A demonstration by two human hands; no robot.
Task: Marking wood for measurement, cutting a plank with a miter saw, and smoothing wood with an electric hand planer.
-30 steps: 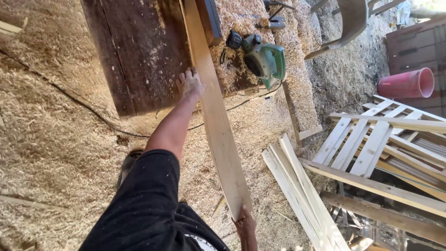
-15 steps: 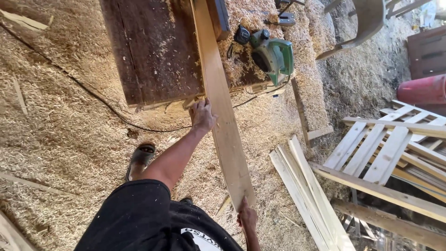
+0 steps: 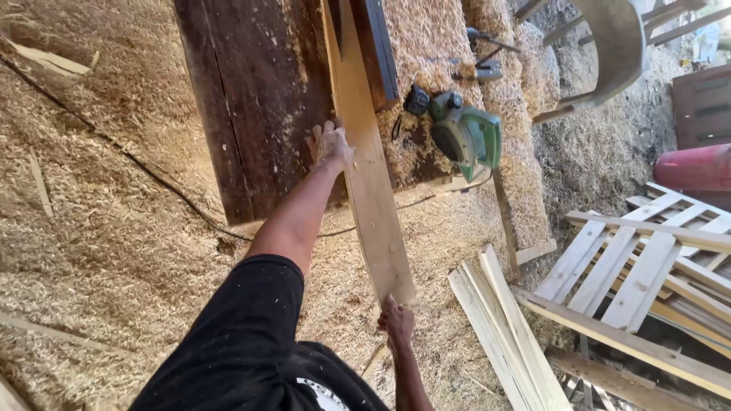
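Nearest, right hand (image 3: 397, 321) closed over the near end of a long pale plank (image 3: 371, 179), grip clamped on the end grain and edges. Farther along, left hand (image 3: 330, 144) laid flat against the plank's left edge about mid-length, fingers spread and apart, pressing sideways rather than wrapped around; no closed grip there. Plank running near to far, its near part out over the sawdust-covered floor (image 3: 99, 251), its far part resting on a dark, worn wooden surface (image 3: 259, 99) and passing beside a dark rail (image 3: 381, 53) on the right. Judged stiff and fairly light for its length: thin, narrow, dry-looking softwood, likely to flex a little and to swing at the far end if held at one end only; hence one hold at the near end and a second near mid-length seems apt. Faces probably rough and dusty, so not slippery, though splinters at sawn edges are likely. Right of the plank, a green power planer (image 3: 466, 137) on a heap of shavings, its thin cable (image 3: 152, 171) trailing left across the floor. Near right, a bundle of pale strips (image 3: 502, 327); beyond, slatted frames (image 3: 632, 266). Far right, a red container (image 3: 697, 167) and a curved wooden chair part (image 3: 617, 46).
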